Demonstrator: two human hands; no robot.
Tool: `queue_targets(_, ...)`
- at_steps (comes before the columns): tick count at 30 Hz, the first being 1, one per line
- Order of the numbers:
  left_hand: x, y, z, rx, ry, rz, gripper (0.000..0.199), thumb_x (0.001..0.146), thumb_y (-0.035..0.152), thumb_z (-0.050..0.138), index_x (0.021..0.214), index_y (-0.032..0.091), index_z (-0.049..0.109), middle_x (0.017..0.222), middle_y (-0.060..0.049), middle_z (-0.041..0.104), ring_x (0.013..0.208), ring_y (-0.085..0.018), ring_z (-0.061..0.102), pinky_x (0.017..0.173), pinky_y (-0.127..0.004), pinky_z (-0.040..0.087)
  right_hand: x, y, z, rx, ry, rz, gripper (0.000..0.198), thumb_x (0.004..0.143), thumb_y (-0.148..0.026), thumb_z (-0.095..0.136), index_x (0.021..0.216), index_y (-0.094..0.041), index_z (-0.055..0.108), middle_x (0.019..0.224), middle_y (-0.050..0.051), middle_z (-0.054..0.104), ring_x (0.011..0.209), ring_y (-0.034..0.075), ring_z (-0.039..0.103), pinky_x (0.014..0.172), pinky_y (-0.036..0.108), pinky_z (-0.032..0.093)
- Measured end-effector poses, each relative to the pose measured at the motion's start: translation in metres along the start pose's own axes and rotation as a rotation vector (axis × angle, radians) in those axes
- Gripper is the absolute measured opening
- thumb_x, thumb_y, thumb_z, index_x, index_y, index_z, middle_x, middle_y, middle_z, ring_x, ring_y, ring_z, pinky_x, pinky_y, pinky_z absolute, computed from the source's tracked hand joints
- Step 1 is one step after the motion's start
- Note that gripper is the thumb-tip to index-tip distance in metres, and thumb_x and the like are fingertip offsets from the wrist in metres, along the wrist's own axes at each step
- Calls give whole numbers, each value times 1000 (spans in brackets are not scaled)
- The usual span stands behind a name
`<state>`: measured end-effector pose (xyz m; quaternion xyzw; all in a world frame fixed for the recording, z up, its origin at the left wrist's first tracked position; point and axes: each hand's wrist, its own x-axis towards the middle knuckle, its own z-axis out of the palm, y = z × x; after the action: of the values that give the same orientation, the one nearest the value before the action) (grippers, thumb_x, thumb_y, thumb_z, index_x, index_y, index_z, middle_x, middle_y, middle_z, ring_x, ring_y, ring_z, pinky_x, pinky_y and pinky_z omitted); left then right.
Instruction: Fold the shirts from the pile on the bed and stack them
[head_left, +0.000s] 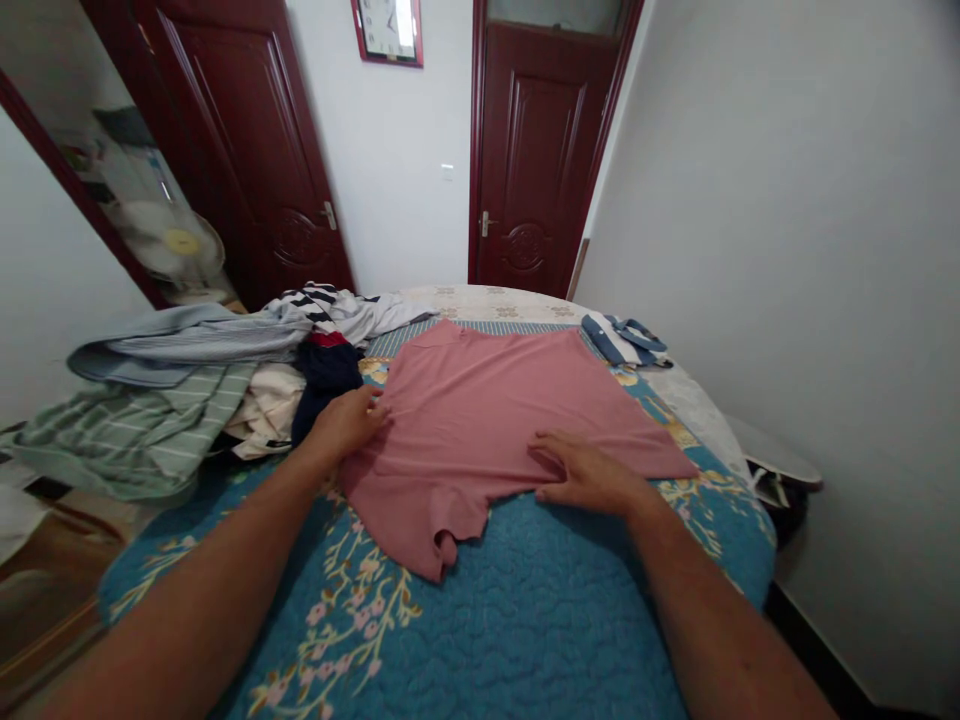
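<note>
A pink shirt (480, 400) lies spread on the blue floral cloth (555, 610), its near left sleeve crumpled and folded over at the tip. My left hand (352, 425) rests at the shirt's left edge, fingertips touching the fabric. Its fingers are stretched forward and look spread. On the near edge, right of centre, my right hand (581, 472) touches the shirt with thumb and fingers apart. Neither hand has visibly gathered any fabric.
Heaped clothes stand at the left, among them a green striped garment (142, 430) and a navy one (326, 385). A folded blue-and-white striped garment (626, 340) lies at the far right. White walls, dark red doors (551, 150) and a fan (176, 240) surround the table.
</note>
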<state>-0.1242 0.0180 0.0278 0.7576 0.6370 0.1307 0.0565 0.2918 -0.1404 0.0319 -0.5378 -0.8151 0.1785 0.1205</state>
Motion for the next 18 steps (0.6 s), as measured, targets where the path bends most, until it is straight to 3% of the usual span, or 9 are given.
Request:
queue_targets(5, 63, 14, 1, -79, -20, -131, 46, 98, 42, 65, 136, 16, 68, 120, -13, 80, 109, -24, 76, 89, -26, 53, 12, -11, 23, -16, 113, -70, 53, 102, -48, 62, 143, -17, 70, 158, 17, 58, 149, 32, 52, 127, 50, 38)
queue_targets(11, 118, 16, 16, -42, 19, -216, 36, 89, 40, 75, 115, 14, 78, 119, -19, 80, 111, -29, 75, 90, -29, 53, 24, -3, 36, -54, 216, -114, 38, 102, -34, 58, 132, -19, 77, 145, 16, 67, 134, 30, 62, 118, 47, 47)
queue_targets(14, 132, 14, 24, -45, 25, -224, 27, 93, 40, 70, 106, 19, 82, 115, -14, 82, 111, -28, 75, 91, -29, 52, 27, -2, 36, -51, 234, -107, 36, 102, -33, 59, 130, -21, 77, 142, 15, 68, 131, 30, 64, 116, 48, 49)
queue_targets(18, 140, 3, 29, -30, 78, -304, 34, 101, 33, 54, 115, 15, 80, 124, -19, 79, 114, -31, 73, 91, -35, 54, 27, -3, 36, -17, 207, -40, 41, 100, -34, 61, 138, -21, 74, 149, 15, 64, 139, 30, 59, 121, 49, 45)
